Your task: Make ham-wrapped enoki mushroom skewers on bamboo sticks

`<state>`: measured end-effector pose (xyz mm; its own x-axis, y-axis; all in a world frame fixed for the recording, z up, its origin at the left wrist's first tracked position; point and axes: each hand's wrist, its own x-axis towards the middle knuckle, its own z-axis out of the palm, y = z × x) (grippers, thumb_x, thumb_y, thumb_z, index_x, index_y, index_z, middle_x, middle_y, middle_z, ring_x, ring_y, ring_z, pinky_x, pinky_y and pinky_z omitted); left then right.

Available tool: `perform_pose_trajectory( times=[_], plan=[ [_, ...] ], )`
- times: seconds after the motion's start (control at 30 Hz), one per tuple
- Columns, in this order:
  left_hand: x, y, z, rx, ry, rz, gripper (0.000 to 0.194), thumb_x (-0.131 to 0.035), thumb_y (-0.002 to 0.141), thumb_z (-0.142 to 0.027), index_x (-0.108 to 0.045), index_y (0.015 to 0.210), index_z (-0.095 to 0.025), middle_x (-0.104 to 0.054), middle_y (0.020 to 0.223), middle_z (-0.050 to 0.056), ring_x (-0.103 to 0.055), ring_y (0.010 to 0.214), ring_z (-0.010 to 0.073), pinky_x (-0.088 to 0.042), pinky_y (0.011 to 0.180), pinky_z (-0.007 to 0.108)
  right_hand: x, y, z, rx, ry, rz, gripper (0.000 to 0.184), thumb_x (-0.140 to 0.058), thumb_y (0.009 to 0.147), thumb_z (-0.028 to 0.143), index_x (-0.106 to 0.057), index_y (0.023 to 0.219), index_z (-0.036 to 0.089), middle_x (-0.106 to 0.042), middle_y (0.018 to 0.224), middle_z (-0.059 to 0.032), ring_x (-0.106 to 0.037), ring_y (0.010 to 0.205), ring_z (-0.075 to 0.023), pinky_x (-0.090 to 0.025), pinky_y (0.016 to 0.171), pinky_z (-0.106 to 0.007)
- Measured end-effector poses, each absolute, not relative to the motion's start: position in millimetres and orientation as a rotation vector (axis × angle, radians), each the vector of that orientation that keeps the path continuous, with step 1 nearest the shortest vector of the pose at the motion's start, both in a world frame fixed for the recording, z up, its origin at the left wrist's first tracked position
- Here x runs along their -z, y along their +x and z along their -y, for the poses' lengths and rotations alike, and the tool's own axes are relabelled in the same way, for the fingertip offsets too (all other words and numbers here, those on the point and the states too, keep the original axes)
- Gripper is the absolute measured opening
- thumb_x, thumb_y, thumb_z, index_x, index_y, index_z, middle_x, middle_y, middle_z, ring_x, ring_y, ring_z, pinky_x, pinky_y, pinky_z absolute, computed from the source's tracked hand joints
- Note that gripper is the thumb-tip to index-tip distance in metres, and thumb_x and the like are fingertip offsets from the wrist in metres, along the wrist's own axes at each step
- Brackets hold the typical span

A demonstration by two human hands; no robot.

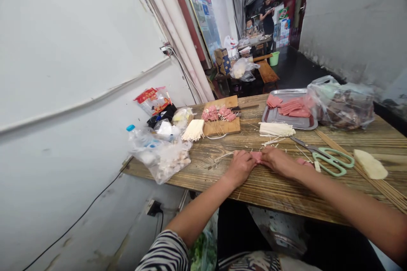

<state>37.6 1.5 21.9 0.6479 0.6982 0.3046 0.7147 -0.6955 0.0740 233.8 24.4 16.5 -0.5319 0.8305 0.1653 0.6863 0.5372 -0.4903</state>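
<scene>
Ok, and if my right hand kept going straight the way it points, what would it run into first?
The pink slice at the fingertips of your right hand, then probably your left hand just beyond it, though depth is hard to judge.

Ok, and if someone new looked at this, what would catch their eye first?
Probably the left hand and right hand, meeting over a small pink slice near the table's front edge. Next, the scissors with pale green handles, lying to the right on the wooden table. Beyond them, more pink slices lie on a metal tray beside a bulging plastic bag.
</scene>
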Motion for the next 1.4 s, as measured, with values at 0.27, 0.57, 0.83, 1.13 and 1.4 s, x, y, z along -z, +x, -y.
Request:
perform_pose_trajectory(
  times=[0.27, 0.57, 0.83, 1.13, 1.4],
  plan=[
    [-33.3, 41.7, -15.9, 0.448, -2.957, 1.397, 0.025, -0.058, 0.091, -0.036, -0.076, 0.086, -0.019, -0.073, 0.084, 0.007, -0.061, 0.080, 0.0197, -0.041, 0.078, 0.033, -28.4, 240.3, -34.7, -0.583, -1.123, 2.549, 0.037, -0.049, 0.088, 0.040, -0.073, 0.071, 0.018, -0.069, 0.075, -0.0093, -0.057, 0.071, -0.0175, -0.037, 0.068, -0.028],
    [-43.6, 40.9, -48.4, 0.279, -3.255, 1.665, 0.022, -0.064, 0.084, -0.038, -0.078, 0.093, -0.023, -0.077, 0.092, 0.005, -0.068, 0.080, 0.0174, -0.047, 0.074, 0.022, -34.4, 241.2, -48.9, -0.995, -1.439, 2.315, 0.034, -0.063, 0.068, 0.050, -0.070, 0.060, 0.017, -0.055, 0.053, 0.0012, -0.040, 0.053, -0.0106, -0.027, 0.053, -0.025],
    [-39.8, 41.3, -41.7, 0.537, -3.214, 1.955, 0.029, -0.069, 0.080, -0.032, -0.073, 0.108, -0.025, -0.077, 0.094, 0.002, -0.068, 0.082, 0.0171, -0.048, 0.074, 0.023, -40.9, 241.7, -51.9, -1.053, -1.440, 2.316, 0.030, -0.062, 0.065, 0.045, -0.069, 0.062, 0.016, -0.051, 0.053, 0.0021, -0.039, 0.055, -0.0103, -0.026, 0.053, -0.024],
    [-35.8, 35.4, -26.8, 0.656, -3.105, 1.449, 0.019, -0.060, 0.091, -0.031, -0.076, 0.100, -0.028, -0.077, 0.097, 0.004, -0.066, 0.084, 0.0177, -0.042, 0.088, 0.032, -50.2, 234.5, -54.7, -1.178, -1.578, 2.218, 0.019, -0.060, 0.058, 0.034, -0.061, 0.053, 0.015, -0.045, 0.048, 0.0034, -0.037, 0.052, -0.0093, -0.026, 0.049, -0.024],
    [-25.4, 32.6, -25.4, 0.610, -3.018, 1.202, 0.023, -0.053, 0.095, -0.033, -0.074, 0.101, -0.028, -0.074, 0.103, 0.004, -0.061, 0.091, 0.0180, -0.039, 0.086, 0.034, -62.1, 229.9, -51.1, -1.152, -1.686, 2.201, 0.015, -0.062, 0.059, 0.028, -0.060, 0.051, 0.015, -0.045, 0.045, 0.0038, -0.036, 0.048, -0.0080, -0.026, 0.047, -0.023]
  ],
)
